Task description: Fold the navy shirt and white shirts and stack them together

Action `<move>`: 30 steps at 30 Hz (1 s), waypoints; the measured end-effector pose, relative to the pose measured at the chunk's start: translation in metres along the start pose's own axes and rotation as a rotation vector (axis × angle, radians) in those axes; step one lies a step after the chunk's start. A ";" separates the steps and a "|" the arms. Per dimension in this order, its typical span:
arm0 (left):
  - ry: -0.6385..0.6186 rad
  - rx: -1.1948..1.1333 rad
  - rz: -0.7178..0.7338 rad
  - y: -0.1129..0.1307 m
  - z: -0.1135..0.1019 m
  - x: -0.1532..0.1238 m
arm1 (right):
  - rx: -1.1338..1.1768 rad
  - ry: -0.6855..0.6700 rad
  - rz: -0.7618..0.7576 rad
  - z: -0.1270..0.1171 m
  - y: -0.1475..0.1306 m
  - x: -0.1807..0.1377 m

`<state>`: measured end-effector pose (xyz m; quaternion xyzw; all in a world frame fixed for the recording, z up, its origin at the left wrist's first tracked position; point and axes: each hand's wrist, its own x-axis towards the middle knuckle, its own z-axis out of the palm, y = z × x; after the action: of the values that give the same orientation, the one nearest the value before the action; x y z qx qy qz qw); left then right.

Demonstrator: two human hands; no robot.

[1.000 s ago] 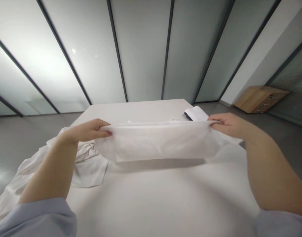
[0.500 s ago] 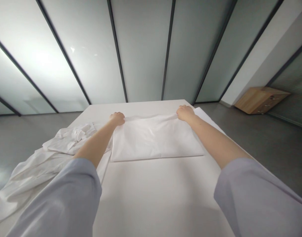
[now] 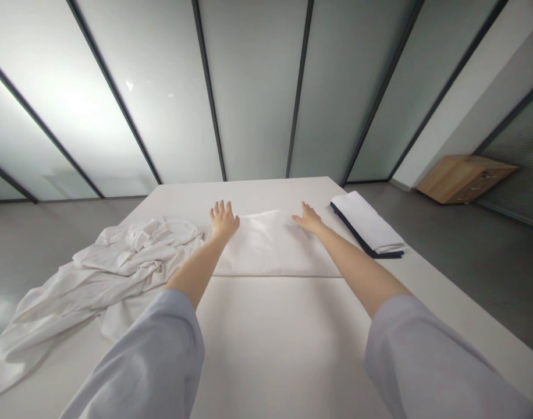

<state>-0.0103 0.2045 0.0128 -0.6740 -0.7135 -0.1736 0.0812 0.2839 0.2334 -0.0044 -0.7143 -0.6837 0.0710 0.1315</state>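
A white cloth (image 3: 270, 247), folded into a flat rectangle, lies on the white table (image 3: 288, 343) in front of me. My left hand (image 3: 223, 219) is at its far left corner, fingers spread and palm down. Over the far right part of the cloth is my right hand (image 3: 309, 217), its fingers stretched out and thumb apart. Neither hand grips the fabric. Whether the palms press on the cloth or hover just over it, I cannot tell.
To the left, a crumpled heap of white fabric (image 3: 131, 256) spreads over the table and hangs towards its edge. A folded white cloth (image 3: 366, 221) rests on a dark folded cloth (image 3: 358, 233) at the right edge. A wooden cabinet (image 3: 458, 177) stands on the floor at far right.
Both hands have let go of the cloth's far edge, opened and moved inward. The folded cloth lies flatter. The stack at the right now shows beyond my right arm.
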 end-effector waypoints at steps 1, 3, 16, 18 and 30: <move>-0.033 -0.009 0.062 0.006 0.005 -0.006 | -0.016 -0.014 -0.028 0.007 -0.005 -0.005; -0.119 -0.021 0.160 0.018 0.016 -0.017 | -0.059 -0.027 -0.082 0.019 -0.014 -0.019; -0.425 0.064 0.158 0.021 0.041 -0.072 | -0.152 -0.156 -0.017 0.044 -0.008 -0.089; -0.430 0.096 0.169 0.020 0.037 -0.083 | -0.164 -0.173 -0.022 0.042 -0.007 -0.101; -0.305 0.050 -0.181 -0.055 0.006 -0.056 | -0.061 0.070 0.324 0.005 0.063 -0.074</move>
<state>-0.0595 0.1522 -0.0200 -0.6234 -0.7793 -0.0581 -0.0272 0.3386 0.1586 -0.0332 -0.8210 -0.5562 0.0459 0.1203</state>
